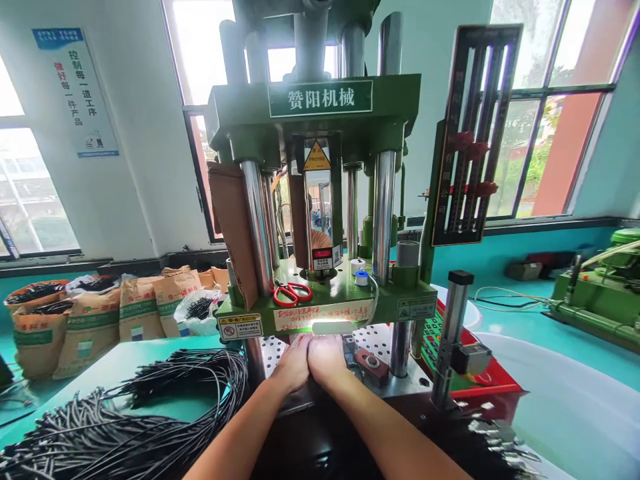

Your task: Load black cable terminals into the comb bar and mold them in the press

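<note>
My left hand (293, 365) and my right hand (326, 359) are side by side, touching, at the lower part of a green press (320, 293). Both look closed, with the backs of the hands toward me. Their fingertips, and whatever they hold, are hidden behind the knuckles. A lit white lamp (339, 327) sits just above them. Right of my right hand, a dark reddish block (372, 364) with a round metal piece rests on the perforated metal plate (364, 340).
Black cables (130, 427) lie bundled on the left table; more with metal ends (493, 433) are at right. Red-handled scissors (292, 292) and a blue tape roll (361, 279) rest on the press. Steel columns (257, 227) flank it. A red tray (493, 387) stands right.
</note>
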`<state>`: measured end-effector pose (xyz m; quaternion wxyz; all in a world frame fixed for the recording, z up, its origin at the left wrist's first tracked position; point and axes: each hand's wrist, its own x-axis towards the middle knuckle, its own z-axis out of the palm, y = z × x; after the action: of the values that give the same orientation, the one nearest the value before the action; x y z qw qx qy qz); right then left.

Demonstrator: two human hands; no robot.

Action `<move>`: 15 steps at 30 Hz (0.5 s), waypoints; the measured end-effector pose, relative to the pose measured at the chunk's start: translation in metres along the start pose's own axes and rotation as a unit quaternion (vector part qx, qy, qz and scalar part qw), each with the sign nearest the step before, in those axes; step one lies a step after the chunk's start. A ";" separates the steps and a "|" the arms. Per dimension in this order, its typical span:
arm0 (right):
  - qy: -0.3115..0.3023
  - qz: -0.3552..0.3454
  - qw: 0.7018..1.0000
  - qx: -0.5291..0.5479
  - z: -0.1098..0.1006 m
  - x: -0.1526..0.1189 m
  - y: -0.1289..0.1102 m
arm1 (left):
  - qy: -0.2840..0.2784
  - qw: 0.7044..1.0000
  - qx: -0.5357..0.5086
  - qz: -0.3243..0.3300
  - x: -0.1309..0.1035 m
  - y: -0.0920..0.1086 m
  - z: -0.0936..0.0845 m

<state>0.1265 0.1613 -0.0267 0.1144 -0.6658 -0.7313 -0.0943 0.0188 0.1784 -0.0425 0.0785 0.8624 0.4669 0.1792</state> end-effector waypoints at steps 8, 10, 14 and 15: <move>0.020 0.027 0.999 -0.021 -0.006 -0.012 0.021 | 0.024 0.999 0.021 0.016 -0.002 0.016 -0.001; 0.024 0.034 0.999 -0.032 -0.005 -0.017 0.027 | 0.032 0.999 0.023 0.024 0.000 0.021 0.004; 0.024 0.014 0.999 -0.042 0.001 -0.019 0.031 | 0.041 0.998 0.025 0.038 0.005 0.023 0.011; 0.025 0.011 0.999 -0.043 0.002 -0.017 0.031 | 0.040 0.998 0.025 0.043 0.006 0.022 0.010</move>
<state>0.1592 0.1483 -0.0343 0.1049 -0.6754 -0.7162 -0.1411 0.0431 0.1713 -0.0439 0.0299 0.8755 0.4366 0.2049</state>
